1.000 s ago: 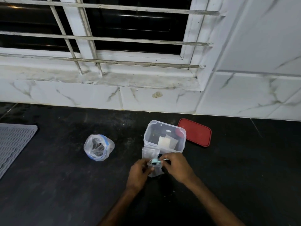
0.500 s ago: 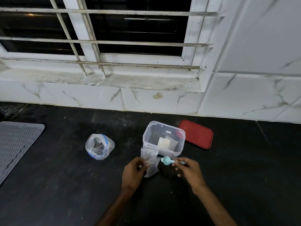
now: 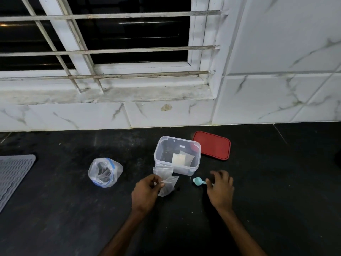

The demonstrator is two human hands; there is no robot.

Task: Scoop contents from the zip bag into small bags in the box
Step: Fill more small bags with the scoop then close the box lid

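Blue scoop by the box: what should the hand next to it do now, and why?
Probably move the right hand across to the small bag to help close it. The teal scoop lies on the counter, fingers spread over its handle; the left hand pinches the bag alone; a second ago the scoop was at its mouth, so it seems filled.

Your right grip [image 3: 219,189] pulled the scoop [image 3: 198,181] away from the small bag [image 3: 168,184] and moved right; scoop now down on bench [image 3: 280,204], fingers spread over handle.
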